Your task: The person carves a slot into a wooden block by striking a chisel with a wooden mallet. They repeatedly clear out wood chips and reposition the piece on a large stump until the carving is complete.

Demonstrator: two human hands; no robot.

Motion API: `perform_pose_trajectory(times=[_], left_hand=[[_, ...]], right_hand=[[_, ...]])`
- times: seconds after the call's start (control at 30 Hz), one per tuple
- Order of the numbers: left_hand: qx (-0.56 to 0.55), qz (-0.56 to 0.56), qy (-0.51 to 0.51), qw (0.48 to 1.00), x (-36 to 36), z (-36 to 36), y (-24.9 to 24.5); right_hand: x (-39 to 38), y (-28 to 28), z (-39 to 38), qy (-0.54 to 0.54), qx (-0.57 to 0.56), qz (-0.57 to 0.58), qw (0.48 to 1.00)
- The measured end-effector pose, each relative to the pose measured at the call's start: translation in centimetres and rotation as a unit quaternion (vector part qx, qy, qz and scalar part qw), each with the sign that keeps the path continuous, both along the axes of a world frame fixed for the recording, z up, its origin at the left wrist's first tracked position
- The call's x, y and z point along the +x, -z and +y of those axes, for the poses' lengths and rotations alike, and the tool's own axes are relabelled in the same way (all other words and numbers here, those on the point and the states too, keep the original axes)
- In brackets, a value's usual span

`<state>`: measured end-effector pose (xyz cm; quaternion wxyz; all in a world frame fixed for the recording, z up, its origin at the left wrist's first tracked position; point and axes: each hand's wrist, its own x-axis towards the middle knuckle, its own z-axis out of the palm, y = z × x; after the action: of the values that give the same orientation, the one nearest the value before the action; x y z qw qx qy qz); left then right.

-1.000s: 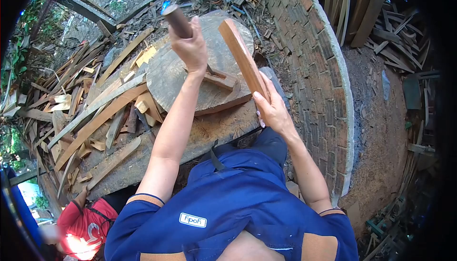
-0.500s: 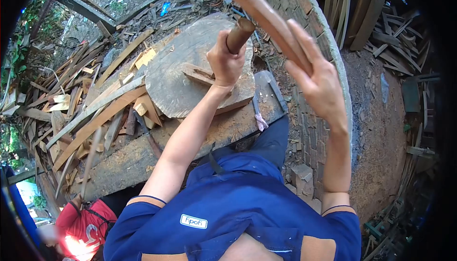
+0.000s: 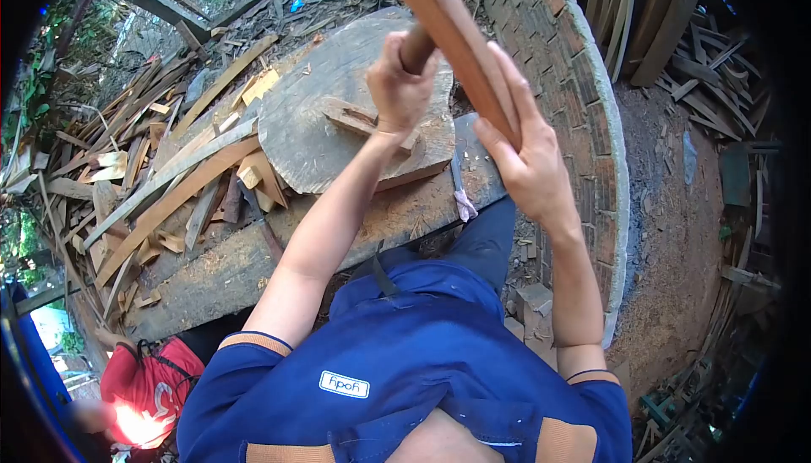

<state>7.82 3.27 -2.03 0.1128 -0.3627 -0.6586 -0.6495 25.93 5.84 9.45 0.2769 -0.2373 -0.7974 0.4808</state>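
My left hand (image 3: pixel 399 91) is closed around a thick round wooden handle (image 3: pixel 416 49) above the tree-stump block (image 3: pixel 304 138). What the handle belongs to below my fist is hidden. With thumb and fingers on either side, my right hand (image 3: pixel 534 163) grips the lower end of a long curved wooden piece (image 3: pixel 460 36). That piece slants up and leftward out of view and covers the handle's top end. A small notched wood block (image 3: pixel 355 119) lies on the stump, close to my left wrist.
The stump rests on a low plank bench (image 3: pixel 228 281) strewn with chips. A scrap-wood pile (image 3: pixel 127 171) lies to the left, a low brick wall (image 3: pixel 583 125) stands at right. A person in a red shirt (image 3: pixel 156 387) is at lower left.
My right hand has moved left with the curved wooden piece, which now overlaps the round handle's top. My left hand stays almost in place. The red-shirted person's raised stick no longer shows.
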Motion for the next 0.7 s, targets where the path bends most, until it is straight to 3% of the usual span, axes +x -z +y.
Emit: perform_pose_trajectory(times=[0.03,0.1,0.13,0.17,0.23,0.3,0.4,0.47,0.57,0.7], left_hand=[[0.018,-0.026,0.009,0.999,-0.4,0.1,-0.2],[-0.026,-0.058,-0.033,0.997,-2.9,-0.3,0.0],[-0.008,-0.161,-0.029,0.986,-4.0,-0.8,-0.5],[0.009,-0.191,-0.081,0.978,-5.2,-1.4,-0.9],[0.147,-0.325,-0.067,0.932,-7.4,-3.3,-1.0],[0.197,-0.424,-0.150,0.871,-10.1,-5.1,1.0],[0.239,-0.439,-0.173,0.849,-12.5,-7.0,4.8],[0.273,-0.394,-0.153,0.864,-11.5,-7.2,3.7],[0.232,-0.363,-0.097,0.897,-8.9,-5.8,-0.4],[0.197,-0.301,-0.033,0.932,-6.7,-3.8,-1.7]], right_hand=[[0.2,0.2,0.3,-0.027,0.017,-0.084,0.996],[0.8,0.6,0.1,-0.036,0.016,-0.089,0.995],[1.0,1.0,-0.2,-0.020,-0.034,-0.076,0.996],[1.2,1.4,-0.3,-0.004,-0.084,-0.061,0.995],[1.7,2.7,-0.5,0.005,-0.104,-0.068,0.992],[2.5,4.0,-0.7,0.017,-0.122,-0.075,0.989],[3.6,5.0,-0.8,0.010,-0.143,-0.106,0.984],[4.0,5.2,-1.2,0.016,-0.158,-0.091,0.983],[4.0,5.0,-1.3,0.037,-0.153,-0.095,0.983],[4.1,4.8,-1.3,0.044,-0.132,-0.076,0.987]])
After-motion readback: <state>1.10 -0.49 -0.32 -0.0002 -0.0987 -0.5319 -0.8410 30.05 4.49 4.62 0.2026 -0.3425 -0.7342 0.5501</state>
